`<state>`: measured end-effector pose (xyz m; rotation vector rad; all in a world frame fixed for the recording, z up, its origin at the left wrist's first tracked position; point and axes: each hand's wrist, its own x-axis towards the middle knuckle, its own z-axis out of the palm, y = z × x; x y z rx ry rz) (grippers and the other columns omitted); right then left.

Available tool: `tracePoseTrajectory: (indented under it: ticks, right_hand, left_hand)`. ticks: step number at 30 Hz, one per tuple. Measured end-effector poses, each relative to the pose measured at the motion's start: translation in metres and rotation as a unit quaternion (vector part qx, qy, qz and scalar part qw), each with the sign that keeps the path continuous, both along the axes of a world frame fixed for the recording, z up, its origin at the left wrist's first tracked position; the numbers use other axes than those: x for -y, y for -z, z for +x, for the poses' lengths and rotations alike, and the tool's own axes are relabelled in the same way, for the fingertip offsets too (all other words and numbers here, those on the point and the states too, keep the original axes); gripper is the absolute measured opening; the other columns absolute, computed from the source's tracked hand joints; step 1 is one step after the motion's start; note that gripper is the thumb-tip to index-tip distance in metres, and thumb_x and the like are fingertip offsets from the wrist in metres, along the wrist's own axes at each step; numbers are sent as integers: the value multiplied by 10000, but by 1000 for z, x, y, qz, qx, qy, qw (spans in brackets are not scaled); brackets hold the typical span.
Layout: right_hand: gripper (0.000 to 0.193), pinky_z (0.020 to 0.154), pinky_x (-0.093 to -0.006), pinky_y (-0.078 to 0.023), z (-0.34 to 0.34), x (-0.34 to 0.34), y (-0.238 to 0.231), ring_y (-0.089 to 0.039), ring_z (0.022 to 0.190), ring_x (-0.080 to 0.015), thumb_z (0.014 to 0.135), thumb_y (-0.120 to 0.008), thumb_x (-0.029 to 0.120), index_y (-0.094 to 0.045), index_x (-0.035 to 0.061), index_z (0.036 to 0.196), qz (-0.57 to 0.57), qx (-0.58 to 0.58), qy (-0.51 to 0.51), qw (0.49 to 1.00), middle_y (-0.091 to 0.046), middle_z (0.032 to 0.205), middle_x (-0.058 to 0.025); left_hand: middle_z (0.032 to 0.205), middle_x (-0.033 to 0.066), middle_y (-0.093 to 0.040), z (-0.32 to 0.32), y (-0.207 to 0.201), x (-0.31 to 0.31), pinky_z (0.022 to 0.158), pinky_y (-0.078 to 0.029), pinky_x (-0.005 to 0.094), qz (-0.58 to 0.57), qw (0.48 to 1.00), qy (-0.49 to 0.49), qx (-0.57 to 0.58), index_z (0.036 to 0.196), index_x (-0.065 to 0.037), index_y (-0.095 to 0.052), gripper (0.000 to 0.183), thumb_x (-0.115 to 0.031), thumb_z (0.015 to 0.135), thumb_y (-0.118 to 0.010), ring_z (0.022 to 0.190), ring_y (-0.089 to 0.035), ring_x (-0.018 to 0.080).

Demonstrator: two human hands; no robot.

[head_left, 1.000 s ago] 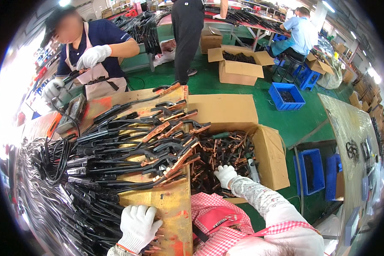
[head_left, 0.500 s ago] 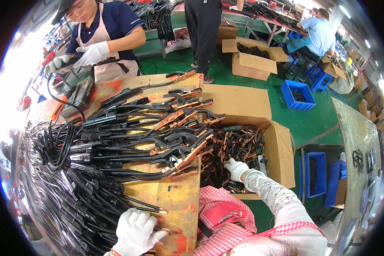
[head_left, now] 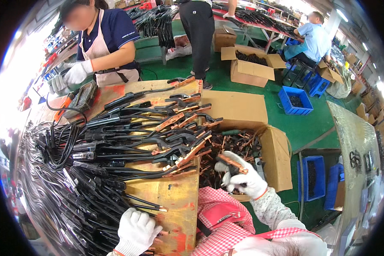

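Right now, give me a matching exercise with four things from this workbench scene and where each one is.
Things:
1. right hand
2. left hand
3. blue crate
4. open cardboard box

Places:
A. on the green floor
B. pressed on the wooden bench by the black cables
C. beside the bench, full of copper clamps
D. raised over the box, holding a copper clamp

Pairs: 1-D, 2-B, 3-A, 4-C

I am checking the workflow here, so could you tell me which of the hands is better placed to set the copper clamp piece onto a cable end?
Probably the right hand: it already holds the copper clamp piece above the cardboard box. The left hand rests on the black cable ends on the wooden bench.
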<state>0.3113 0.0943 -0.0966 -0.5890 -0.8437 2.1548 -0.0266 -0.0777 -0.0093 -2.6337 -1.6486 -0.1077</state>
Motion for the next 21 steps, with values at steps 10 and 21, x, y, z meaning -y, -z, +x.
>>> tracePoseTrajectory:
  ticks: [10, 21]
  right_hand:
    - [484, 933, -449, -509, -106, 37, -37, -597, 1134, -305, 954, -661, 349, -558, 183, 1397, 519, 342, -63, 781, -591, 1251, -135]
    - [415, 732, -444, -509, -131, 38, -42, -645, 899, -295, 901, -661, 416, -608, 154, 1218, 691, 432, -131, 564, -578, 1033, -104]
  left_hand:
    - [629, 29, -500, -4, -11, 9, 834, -488, 446, -15, 1000, 10, 1, 599, -118, -614, 243, -309, 668, -749, 703, -559, 276]
    - [838, 32, -601, -1, -6, 1, 858, -480, 427, -56, 995, -67, 57, 834, -134, -651, 241, -329, 758, -771, 843, -610, 262]
